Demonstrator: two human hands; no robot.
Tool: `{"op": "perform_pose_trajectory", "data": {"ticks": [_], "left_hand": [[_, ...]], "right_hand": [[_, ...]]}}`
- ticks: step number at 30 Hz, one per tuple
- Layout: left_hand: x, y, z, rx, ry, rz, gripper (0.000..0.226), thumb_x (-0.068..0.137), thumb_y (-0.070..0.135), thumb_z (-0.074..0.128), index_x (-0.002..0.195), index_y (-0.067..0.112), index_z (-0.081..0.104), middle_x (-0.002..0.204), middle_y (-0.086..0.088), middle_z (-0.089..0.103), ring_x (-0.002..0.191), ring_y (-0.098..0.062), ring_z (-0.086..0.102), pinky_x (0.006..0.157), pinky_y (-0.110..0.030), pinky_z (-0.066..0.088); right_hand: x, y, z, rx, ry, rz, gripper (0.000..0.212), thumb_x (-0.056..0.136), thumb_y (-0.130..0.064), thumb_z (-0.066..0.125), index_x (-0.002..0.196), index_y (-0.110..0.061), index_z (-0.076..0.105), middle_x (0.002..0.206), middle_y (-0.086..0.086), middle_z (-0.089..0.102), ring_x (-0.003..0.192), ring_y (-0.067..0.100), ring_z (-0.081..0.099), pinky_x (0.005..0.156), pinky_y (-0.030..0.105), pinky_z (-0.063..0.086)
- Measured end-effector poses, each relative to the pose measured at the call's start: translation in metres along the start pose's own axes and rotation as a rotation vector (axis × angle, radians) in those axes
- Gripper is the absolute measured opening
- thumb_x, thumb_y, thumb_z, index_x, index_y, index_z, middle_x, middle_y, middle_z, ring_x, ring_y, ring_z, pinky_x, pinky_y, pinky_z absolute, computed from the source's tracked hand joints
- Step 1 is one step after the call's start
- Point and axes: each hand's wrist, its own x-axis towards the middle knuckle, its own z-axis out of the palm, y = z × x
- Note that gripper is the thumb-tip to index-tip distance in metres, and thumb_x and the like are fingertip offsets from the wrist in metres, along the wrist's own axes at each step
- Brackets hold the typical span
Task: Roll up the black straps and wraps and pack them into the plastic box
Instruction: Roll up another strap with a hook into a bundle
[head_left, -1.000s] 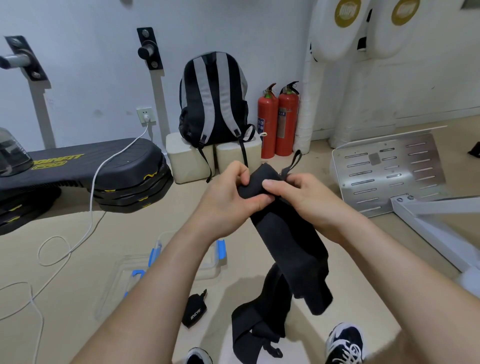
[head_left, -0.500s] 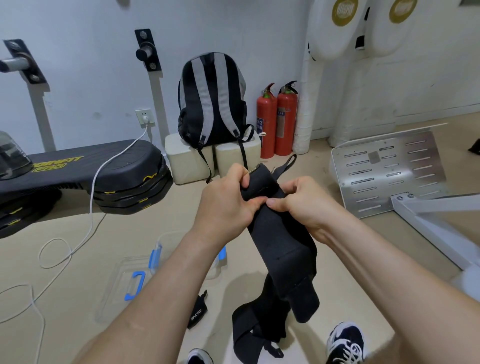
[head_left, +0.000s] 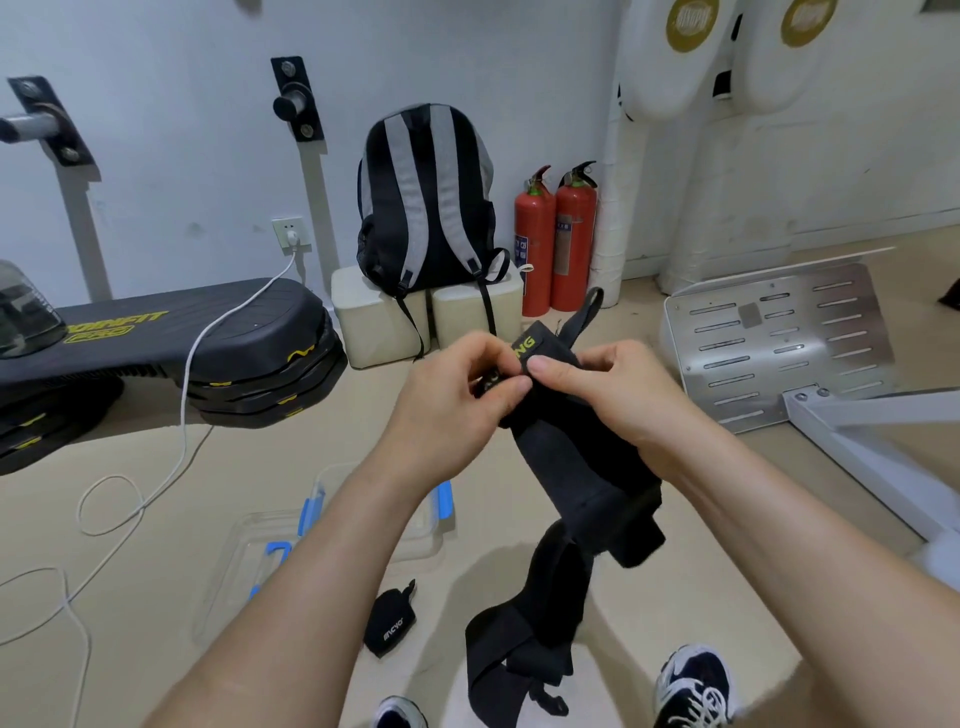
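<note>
A long black wrap (head_left: 576, 467) hangs in front of me, its top end showing yellow lettering and a thin loop. My left hand (head_left: 452, 405) and my right hand (head_left: 608, 395) both pinch that top end, which is partly curled over. The wrap's lower part drops to the floor between my shoes. A small rolled black wrap (head_left: 390, 623) with white lettering lies on the floor. The clear plastic box (head_left: 431, 535) with blue clips sits on the floor under my left forearm, mostly hidden.
A black and grey backpack (head_left: 426, 197) rests on white blocks by the wall, with two red fire extinguishers (head_left: 556, 239) beside it. Stacked black step platforms (head_left: 218, 353) stand at left, a white cable (head_left: 182, 405) trails over the floor, and a metal plate (head_left: 779, 338) at right.
The top end of the wrap has been turned over, so its yellow lettering now shows between my fingers. Both hands stayed close together on it.
</note>
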Motion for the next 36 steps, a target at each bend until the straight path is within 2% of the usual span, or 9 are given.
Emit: {"op": "perform_pose_trajectory", "data": {"ticks": [2, 6, 11, 16, 21, 28, 31, 34, 36], "left_hand": [[0.001, 0.003, -0.006, -0.103, -0.01, -0.096, 0.029, 0.08, 0.016, 0.08, 0.095, 0.027, 0.058, 0.094, 0.008, 0.07, 0.091, -0.007, 0.068, 0.079, -0.025, 0.057], [-0.001, 0.008, -0.012, -0.233, -0.243, -0.197, 0.031, 0.079, 0.016, 0.079, 0.108, 0.017, 0.068, 0.093, -0.004, 0.074, 0.08, -0.01, 0.071, 0.069, -0.022, 0.056], [0.001, 0.007, -0.019, -0.305, -0.091, -0.164, 0.04, 0.067, 0.027, 0.088, 0.102, 0.014, 0.073, 0.088, -0.005, 0.076, 0.081, -0.016, 0.072, 0.073, -0.029, 0.058], [0.007, -0.004, -0.026, -0.413, 0.018, -0.238, 0.049, 0.068, 0.026, 0.082, 0.111, 0.009, 0.067, 0.093, -0.01, 0.074, 0.082, -0.02, 0.071, 0.068, -0.031, 0.055], [0.007, -0.001, -0.011, -0.187, 0.158, -0.22, 0.034, 0.077, 0.022, 0.083, 0.107, 0.018, 0.067, 0.084, 0.006, 0.069, 0.068, -0.002, 0.064, 0.056, -0.015, 0.048], [0.009, -0.003, -0.007, 0.06, 0.248, -0.085, 0.039, 0.077, 0.015, 0.08, 0.111, 0.02, 0.061, 0.084, 0.018, 0.063, 0.071, 0.013, 0.057, 0.064, -0.004, 0.041], [0.005, 0.001, -0.011, 0.14, 0.218, -0.006, 0.045, 0.075, 0.013, 0.081, 0.113, 0.024, 0.059, 0.086, 0.022, 0.062, 0.077, 0.014, 0.058, 0.067, -0.002, 0.041], [0.003, 0.006, -0.019, 0.117, 0.173, 0.008, 0.047, 0.074, 0.01, 0.083, 0.109, 0.028, 0.058, 0.089, 0.02, 0.063, 0.077, 0.013, 0.059, 0.07, -0.004, 0.043], [0.002, 0.011, -0.023, 0.045, 0.127, -0.005, 0.048, 0.073, 0.007, 0.083, 0.103, 0.034, 0.057, 0.09, 0.016, 0.064, 0.075, 0.011, 0.06, 0.07, -0.006, 0.046]], "right_hand": [[-0.002, -0.004, -0.003, -0.033, -0.051, -0.033, 0.031, 0.084, -0.034, 0.076, 0.09, -0.004, 0.076, 0.082, 0.012, 0.076, 0.07, 0.018, 0.071, 0.066, 0.029, 0.053], [-0.003, -0.005, -0.008, -0.04, -0.225, -0.071, 0.026, 0.088, -0.029, 0.072, 0.1, -0.006, 0.076, 0.093, 0.016, 0.076, 0.089, 0.029, 0.074, 0.084, 0.038, 0.058], [-0.002, -0.008, -0.017, 0.121, -0.413, 0.049, 0.04, 0.084, -0.021, 0.071, 0.123, -0.017, 0.064, 0.106, 0.012, 0.075, 0.098, 0.028, 0.073, 0.082, 0.035, 0.058], [-0.001, -0.004, -0.009, -0.155, -0.232, -0.065, 0.016, 0.093, -0.008, 0.065, 0.107, -0.013, 0.07, 0.093, 0.007, 0.076, 0.083, 0.02, 0.073, 0.075, 0.037, 0.059], [-0.004, -0.005, 0.008, -0.288, -0.14, -0.139, 0.008, 0.093, -0.012, 0.062, 0.095, -0.014, 0.07, 0.085, 0.004, 0.075, 0.078, 0.02, 0.071, 0.075, 0.041, 0.058], [-0.006, -0.005, 0.02, -0.259, -0.091, -0.16, 0.009, 0.092, -0.016, 0.063, 0.095, -0.011, 0.071, 0.087, 0.009, 0.075, 0.083, 0.026, 0.072, 0.08, 0.051, 0.058], [-0.008, -0.004, 0.015, -0.025, -0.191, -0.057, 0.028, 0.09, -0.035, 0.07, 0.109, -0.014, 0.069, 0.098, 0.007, 0.076, 0.09, 0.022, 0.074, 0.082, 0.041, 0.06], [-0.007, -0.001, 0.006, 0.026, -0.323, 0.056, 0.077, 0.069, -0.068, 0.064, 0.135, -0.031, 0.054, 0.119, -0.002, 0.071, 0.103, 0.011, 0.07, 0.083, 0.028, 0.056], [-0.005, 0.0, 0.005, 0.009, -0.383, 0.027, 0.079, 0.067, -0.07, 0.059, 0.136, -0.033, 0.053, 0.124, -0.006, 0.068, 0.108, 0.007, 0.067, 0.091, 0.026, 0.054]]}}
